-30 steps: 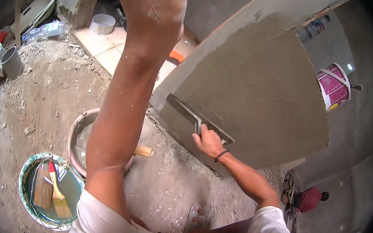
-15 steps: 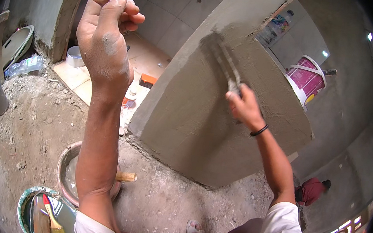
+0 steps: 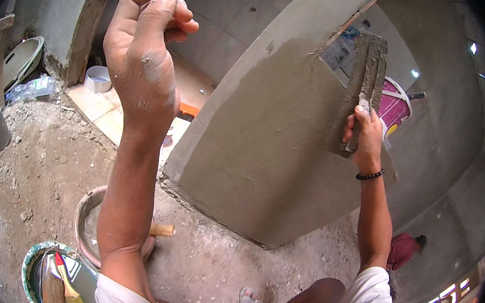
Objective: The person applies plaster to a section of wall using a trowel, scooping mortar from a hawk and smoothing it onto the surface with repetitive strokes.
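My right hand (image 3: 366, 140) grips the handle of a plastering trowel (image 3: 371, 64), a long mortar-smeared blade with a raised spine. It is tilted nearly upright at the right part of a low wall (image 3: 242, 151) coated with damp grey plaster. Whether the blade touches the plaster I cannot tell. My left hand (image 3: 146, 52) is raised at the upper left, spotted with dried mortar. Its fingers curl in loosely, the thumb lying by the index finger, and nothing shows in them. Faint trowel ridges run over the plaster, with a paler band along the wall's left edge.
Behind the wall stand a purple bucket (image 3: 395, 108) and a plastic bottle (image 3: 342, 48). A round basin (image 3: 80, 217) and a green-rimmed tub (image 3: 29, 265) holding a brush (image 3: 66, 278) sit at the lower left. Another person (image 3: 402, 251) is at the far right.
My right hand has carried the trowel rightward across the wall, and its blade has turned from slanting to nearly upright. My left hand has shifted slightly right, still curled.
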